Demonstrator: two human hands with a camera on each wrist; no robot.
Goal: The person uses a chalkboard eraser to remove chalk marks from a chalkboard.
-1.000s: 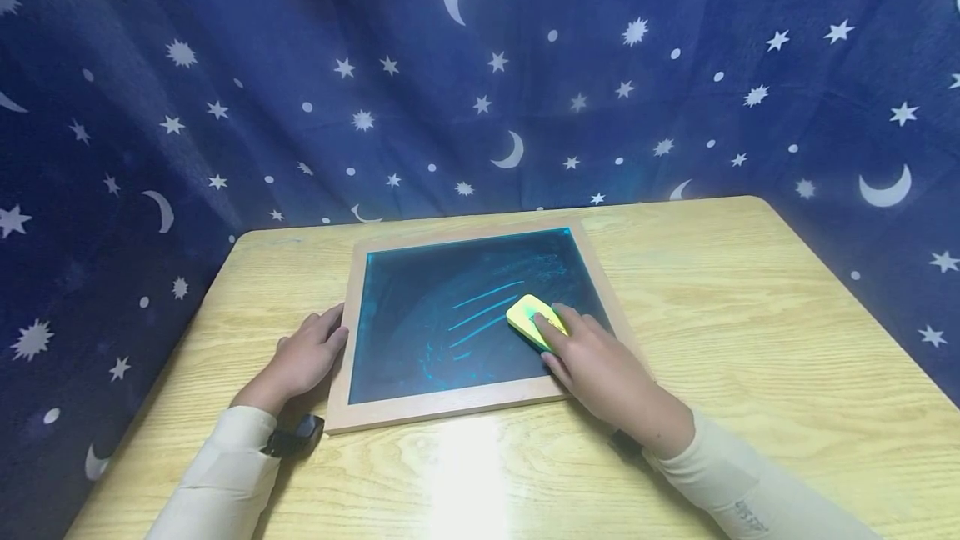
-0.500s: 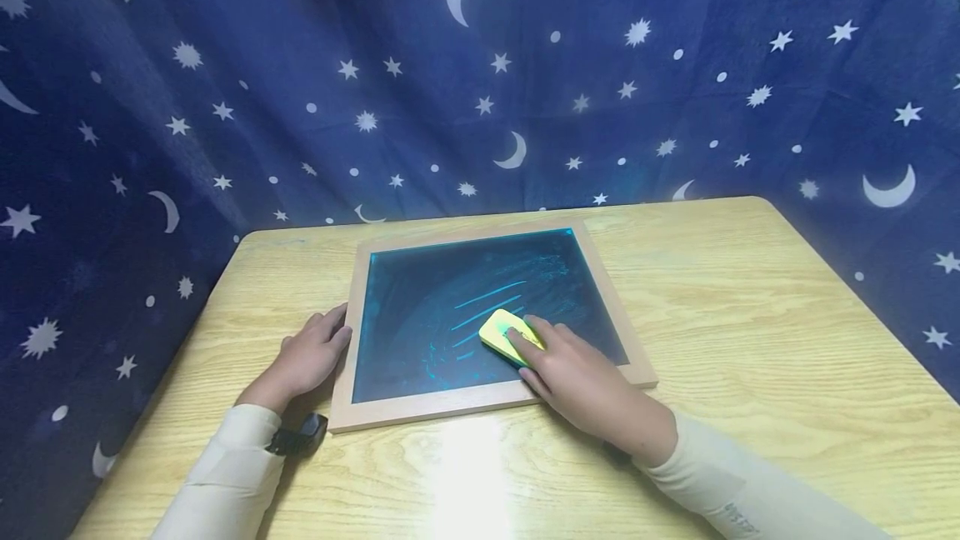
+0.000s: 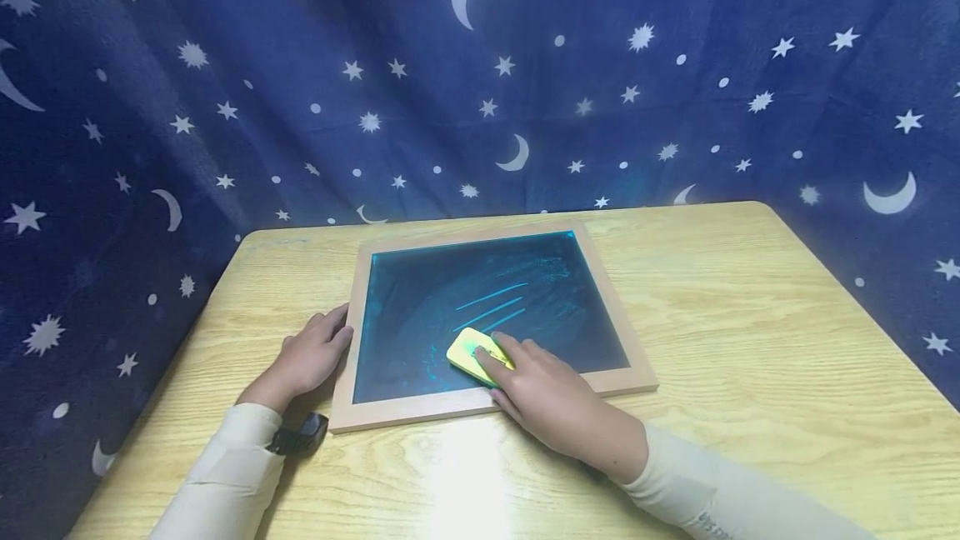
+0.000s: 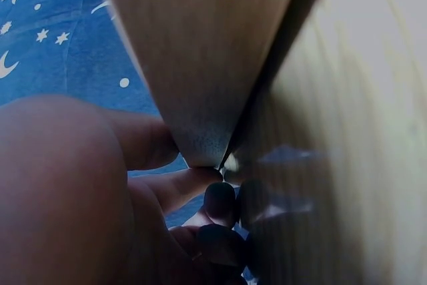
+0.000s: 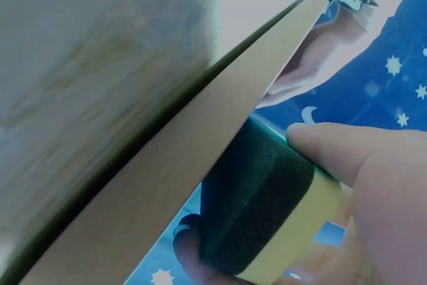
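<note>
A small blackboard (image 3: 412,290) in a light wooden frame (image 3: 642,369) lies on the table. Blue chalk lines (image 3: 491,297) and smudges mark its dark surface. My right hand (image 3: 547,394) grips a yellow chalkboard eraser (image 3: 467,348) on the board's lower middle. In the right wrist view the eraser's dark felt (image 5: 257,195) shows between thumb and fingers, close to the frame's front edge. At the board's left side, my left hand (image 3: 307,361) rests on the table with its thumb and fingertips touching the frame's edge (image 4: 200,65); it grips nothing.
The wood-grain table (image 3: 750,315) extends on all sides of the board, with a bright glare in front of it. A blue curtain (image 3: 420,23) with moons and stars hangs behind and at the sides. A black wrist strap (image 3: 300,436) sits on the left wrist.
My right hand has slid the eraser left and toward me across the board. The eraser now covers part of the lower chalk marks. My left hand stays at the frame.
</note>
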